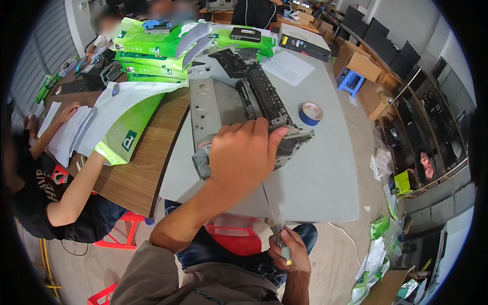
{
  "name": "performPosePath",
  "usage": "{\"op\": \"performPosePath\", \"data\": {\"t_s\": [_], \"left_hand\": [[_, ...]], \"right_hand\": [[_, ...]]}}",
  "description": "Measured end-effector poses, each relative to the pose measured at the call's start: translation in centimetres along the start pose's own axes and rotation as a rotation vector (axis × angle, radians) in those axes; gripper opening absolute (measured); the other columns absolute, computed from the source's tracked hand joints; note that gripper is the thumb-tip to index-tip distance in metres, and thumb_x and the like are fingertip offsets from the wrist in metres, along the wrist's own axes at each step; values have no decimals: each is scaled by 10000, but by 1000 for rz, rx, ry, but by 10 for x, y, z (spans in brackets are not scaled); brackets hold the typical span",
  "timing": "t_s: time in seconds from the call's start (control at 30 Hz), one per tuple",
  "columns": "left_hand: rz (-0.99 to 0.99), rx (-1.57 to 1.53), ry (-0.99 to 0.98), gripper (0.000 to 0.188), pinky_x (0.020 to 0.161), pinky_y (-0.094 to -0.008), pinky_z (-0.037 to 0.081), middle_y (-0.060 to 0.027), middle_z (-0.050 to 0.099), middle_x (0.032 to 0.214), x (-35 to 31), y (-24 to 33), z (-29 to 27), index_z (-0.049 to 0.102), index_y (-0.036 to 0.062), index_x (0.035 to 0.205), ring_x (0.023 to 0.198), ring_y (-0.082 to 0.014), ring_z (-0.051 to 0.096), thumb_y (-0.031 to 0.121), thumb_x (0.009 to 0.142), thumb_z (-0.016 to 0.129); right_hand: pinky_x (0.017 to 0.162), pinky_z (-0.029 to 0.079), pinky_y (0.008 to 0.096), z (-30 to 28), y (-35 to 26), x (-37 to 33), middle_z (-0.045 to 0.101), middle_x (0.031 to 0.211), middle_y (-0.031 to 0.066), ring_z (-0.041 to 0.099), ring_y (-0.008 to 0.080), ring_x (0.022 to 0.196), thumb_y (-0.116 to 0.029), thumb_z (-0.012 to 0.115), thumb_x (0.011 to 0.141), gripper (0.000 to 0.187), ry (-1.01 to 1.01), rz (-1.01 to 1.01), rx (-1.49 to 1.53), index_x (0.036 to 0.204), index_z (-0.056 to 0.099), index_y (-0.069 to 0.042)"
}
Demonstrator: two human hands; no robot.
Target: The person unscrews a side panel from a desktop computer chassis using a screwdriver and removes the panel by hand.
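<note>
A partly stripped printer frame (206, 104) of grey metal and black plastic stands on the light grey table. My left hand (241, 152) reaches over its near end, fingers wrapped round the edge and thumb to the right. In my right hand (293, 253), low in front of the table edge, is a screwdriver (278, 230) with a clear handle and yellow end. Its long thin shaft points up toward the frame's near underside; the tip is hard to make out. Black rollers and a toothed plastic strip (262, 90) lie along the frame's right side.
A tape roll (308, 121) and white paper (287, 67) lie on the table. Green paper packs (152, 43) are stacked at the back left, near a boxy device (305, 43). At left, a co-worker's hand (68, 111) touches papers. A metal shelf (422, 122) stands right.
</note>
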State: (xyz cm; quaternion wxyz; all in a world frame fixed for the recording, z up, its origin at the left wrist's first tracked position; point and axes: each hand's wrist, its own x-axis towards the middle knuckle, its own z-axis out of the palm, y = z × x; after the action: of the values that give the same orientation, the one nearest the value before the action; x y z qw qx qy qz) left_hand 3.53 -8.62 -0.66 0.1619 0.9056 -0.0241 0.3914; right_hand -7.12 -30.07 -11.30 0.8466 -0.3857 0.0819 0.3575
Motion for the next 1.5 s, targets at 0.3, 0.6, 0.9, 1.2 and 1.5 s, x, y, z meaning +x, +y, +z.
{"op": "performPosePath", "data": {"t_s": [0.3,0.6,0.9,1.2,1.5], "left_hand": [[-2,7,2,348,554,-486,465,-152,632,671,-2,4,2,601,65,776,616,-389,613,343,975,534],[36,-64,-292,555,766,-521,479,-272,670,938,-6,-1,-30,592,37,1191,892,-468,633,521,922,554],[23,-6,-663,847,1001,-382,430,-297,606,1199,24,-13,-36,499,-150,1265,1136,-361,589,234,617,885],[-361,-287,-725,832,948,-330,463,-113,628,1156,159,21,-56,493,-3,1333,1044,-247,616,64,566,808],[-357,-563,-614,913,868,-391,521,-161,610,1176,379,145,-85,479,-60,1346,1006,-282,613,-57,487,786]], "right_hand": [[300,210,202,-9,15,-2,446,690,34,353,69,399,-321,495,1022,327,-53,41,204,1210,510,-54],[310,237,224,12,19,-21,513,753,66,401,83,421,-256,516,1019,376,75,-93,-93,1322,460,-41],[331,300,210,-66,-41,-113,531,737,40,448,83,430,-272,549,1003,485,120,-349,-293,1427,398,-93],[323,326,235,-169,-142,-72,546,743,68,477,113,421,-299,520,1017,476,637,-979,-61,1392,357,-54],[323,368,248,-203,-201,-48,553,764,66,502,129,443,-279,503,1021,347,864,-726,327,1278,399,-70]]}}
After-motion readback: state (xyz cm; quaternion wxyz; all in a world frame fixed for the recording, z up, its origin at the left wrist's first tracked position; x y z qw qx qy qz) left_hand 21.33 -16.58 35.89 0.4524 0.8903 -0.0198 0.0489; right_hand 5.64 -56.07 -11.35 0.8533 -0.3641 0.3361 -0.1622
